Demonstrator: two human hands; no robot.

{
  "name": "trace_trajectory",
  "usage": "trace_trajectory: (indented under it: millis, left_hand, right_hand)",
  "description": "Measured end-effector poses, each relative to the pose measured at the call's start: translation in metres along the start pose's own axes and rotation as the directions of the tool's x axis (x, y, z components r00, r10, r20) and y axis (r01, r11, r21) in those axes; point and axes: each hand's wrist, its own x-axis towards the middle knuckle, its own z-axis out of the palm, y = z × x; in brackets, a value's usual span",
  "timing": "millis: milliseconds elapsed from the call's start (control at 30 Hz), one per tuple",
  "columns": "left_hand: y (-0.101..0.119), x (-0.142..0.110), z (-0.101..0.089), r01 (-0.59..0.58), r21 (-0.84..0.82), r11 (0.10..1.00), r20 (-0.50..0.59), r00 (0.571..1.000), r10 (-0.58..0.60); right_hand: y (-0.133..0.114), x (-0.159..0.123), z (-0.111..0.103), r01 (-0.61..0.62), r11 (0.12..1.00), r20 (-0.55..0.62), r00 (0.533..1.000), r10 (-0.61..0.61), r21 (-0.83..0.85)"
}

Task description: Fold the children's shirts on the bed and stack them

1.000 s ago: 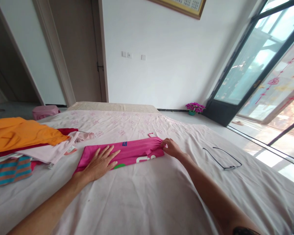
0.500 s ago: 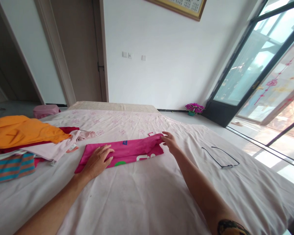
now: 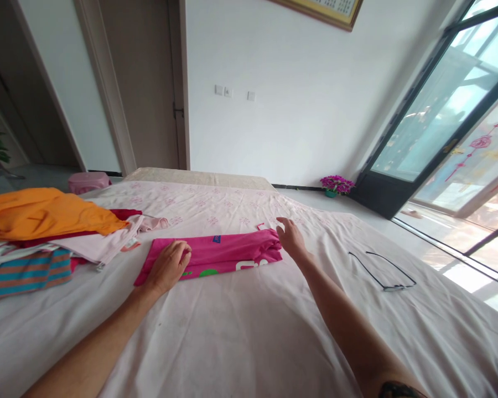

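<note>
A bright pink garment [image 3: 232,249], folded into a long strip, lies across the bed. It bears a small blue label and green and white print along its near edge. My left hand [image 3: 170,265] rests on its left part, palm down, fingers loosely bent and not visibly gripping the cloth. Just beyond the bunched right end, my right hand [image 3: 291,237] is open, thumb and fingers apart, holding nothing. A thin pink strap [image 3: 260,226] sticks out behind that end.
Left of the garment is a heap of clothes: an orange piece [image 3: 45,215], a striped one [image 3: 29,273] and a pale pink one [image 3: 103,243]. Eyeglasses [image 3: 392,287] lie on the bedsheet [image 3: 240,331] at right. A pink stool [image 3: 89,181] stands beyond the bed.
My right hand has let go of the garment's right end, which now lies rumpled. The fingers of my left hand have drawn in from a flatter spread. The view has shifted slightly left.
</note>
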Motion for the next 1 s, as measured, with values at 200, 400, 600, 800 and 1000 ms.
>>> trace_trajectory:
  millis: [200,400,600,800,1000]
  left_hand:
    - [-0.001,-0.004,0.010,0.052,0.266,0.963,0.118,0.989,-0.086]
    - [-0.007,-0.003,0.004,0.145,0.353,0.924,0.159,0.964,-0.213]
    - [-0.031,-0.006,-0.004,0.261,0.387,0.885,0.065,0.949,-0.308]
    - [-0.049,-0.011,-0.019,0.369,0.393,0.842,-0.062,0.924,-0.377]
    - [-0.055,-0.011,-0.036,0.382,0.365,0.849,0.007,0.911,-0.413]
  right_hand:
    - [-0.039,-0.023,0.030,0.398,0.911,0.222,0.903,-0.368,-0.107]
    - [-0.015,-0.036,0.063,0.385,0.886,0.295,0.905,-0.308,-0.258]
    - [-0.010,-0.036,0.067,0.380,0.890,0.252,0.914,-0.318,-0.252]
    - [-0.007,-0.037,0.068,0.396,0.893,0.238,0.908,-0.346,-0.214]
    - [-0.014,-0.042,0.052,0.409,0.894,0.199,0.906,-0.373,-0.184]
